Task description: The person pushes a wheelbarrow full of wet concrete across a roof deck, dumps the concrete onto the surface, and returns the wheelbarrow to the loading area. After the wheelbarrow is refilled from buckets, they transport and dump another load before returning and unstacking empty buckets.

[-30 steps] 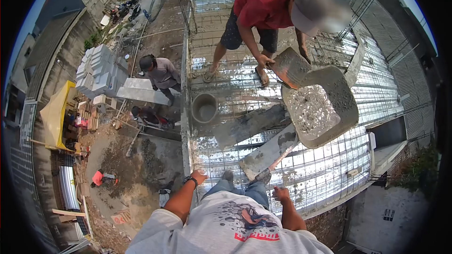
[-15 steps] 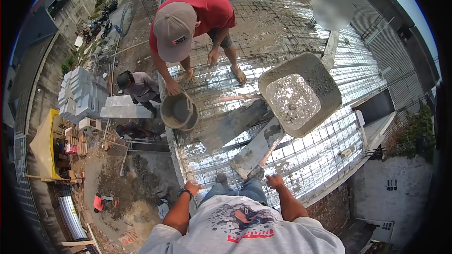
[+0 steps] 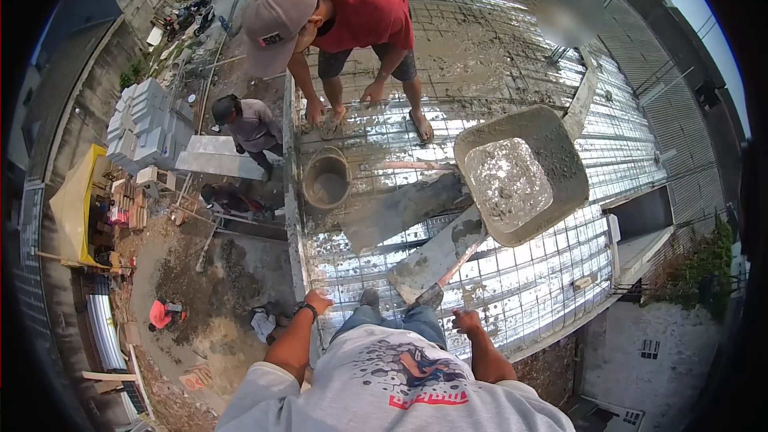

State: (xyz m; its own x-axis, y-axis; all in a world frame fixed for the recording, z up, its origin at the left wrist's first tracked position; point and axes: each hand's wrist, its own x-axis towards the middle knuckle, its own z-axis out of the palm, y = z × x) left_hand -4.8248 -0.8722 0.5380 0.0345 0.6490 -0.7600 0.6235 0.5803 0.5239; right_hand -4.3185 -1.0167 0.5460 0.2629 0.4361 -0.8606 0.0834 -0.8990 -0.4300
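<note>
My left hand (image 3: 318, 302), with a dark band on its wrist, hangs beside my leg near the deck's left edge. Its fingers are loosely bent and hold nothing. On the other side, my right hand (image 3: 466, 322) is low, fingers partly curled and apart, also without anything in it. Before me stands a wheelbarrow (image 3: 564, 160) with wet concrete in its tray; one wooden handle (image 3: 462, 262) reaches toward my feet. A bucket (image 3: 324, 162) stands at the deck's left edge, beyond reach of both hands. A co-worker in a red shirt (image 3: 364, 4) bends over behind it.
Grey boards (image 3: 436, 260) lie across the wire mesh (image 3: 544, 288) over shiny metal decking. Wet concrete (image 3: 472, 48) covers the far part. The deck's left edge (image 3: 294, 232) drops to a lower yard with other workers (image 3: 252, 124) and stacked pale blocks (image 3: 144, 132).
The co-worker's hand has let go of the bucket, which now stands on the deck. The co-worker has straightened up slightly. My view has shifted a little; my hands stay low at my sides.
</note>
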